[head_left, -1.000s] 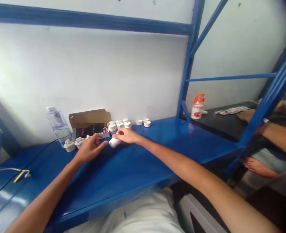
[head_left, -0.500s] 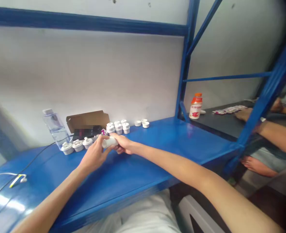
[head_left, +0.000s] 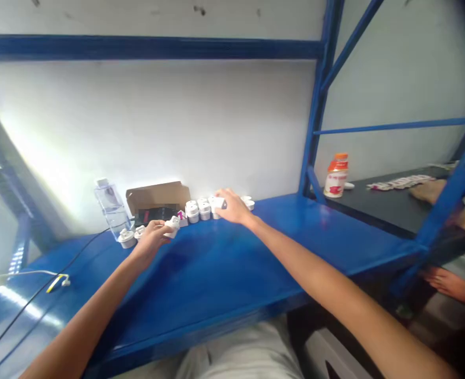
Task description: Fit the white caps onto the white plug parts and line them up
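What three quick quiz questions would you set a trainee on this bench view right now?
1. True or false: the left hand holds a small white part.
2. Which stands nearest the clear water bottle? A) orange-capped bottle B) cardboard box C) yellow-tipped cable
3. Fill in: the right hand rests at the row of white ____ at the back of the blue bench.

Key
1. True: its fingers close on the part, just above the bench.
2. B: the box sits right beside it.
3. Caps: small white round pieces lined up by the wall.
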A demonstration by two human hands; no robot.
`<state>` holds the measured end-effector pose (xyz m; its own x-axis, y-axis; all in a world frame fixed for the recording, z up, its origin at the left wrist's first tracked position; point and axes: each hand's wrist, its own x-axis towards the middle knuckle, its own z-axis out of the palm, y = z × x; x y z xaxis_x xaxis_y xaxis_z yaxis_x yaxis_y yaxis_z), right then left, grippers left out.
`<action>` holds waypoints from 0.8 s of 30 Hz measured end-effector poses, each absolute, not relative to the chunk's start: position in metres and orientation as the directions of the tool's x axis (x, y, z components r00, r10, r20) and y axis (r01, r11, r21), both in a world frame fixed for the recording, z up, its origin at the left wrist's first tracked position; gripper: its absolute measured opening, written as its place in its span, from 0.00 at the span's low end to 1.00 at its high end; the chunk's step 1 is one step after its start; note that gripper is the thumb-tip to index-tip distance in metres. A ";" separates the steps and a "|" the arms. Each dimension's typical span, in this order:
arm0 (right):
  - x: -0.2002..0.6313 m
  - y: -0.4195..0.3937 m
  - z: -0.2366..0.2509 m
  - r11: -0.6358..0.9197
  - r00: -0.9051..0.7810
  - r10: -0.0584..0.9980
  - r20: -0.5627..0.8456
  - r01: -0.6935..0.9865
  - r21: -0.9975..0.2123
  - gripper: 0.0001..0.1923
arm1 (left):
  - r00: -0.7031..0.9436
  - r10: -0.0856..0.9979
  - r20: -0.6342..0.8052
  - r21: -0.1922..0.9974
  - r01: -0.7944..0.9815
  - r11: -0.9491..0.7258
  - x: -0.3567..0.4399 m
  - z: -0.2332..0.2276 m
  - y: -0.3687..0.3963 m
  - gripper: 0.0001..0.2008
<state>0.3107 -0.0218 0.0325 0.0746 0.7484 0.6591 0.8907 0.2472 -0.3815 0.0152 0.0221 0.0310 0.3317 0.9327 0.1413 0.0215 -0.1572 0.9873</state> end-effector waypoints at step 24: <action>0.389 -0.005 -0.003 -0.275 0.382 0.804 0.456 0.918 -0.284 0.33 | 0.531 0.729 0.432 0.401 0.611 -0.682 0.004 0.022 0.029 0.17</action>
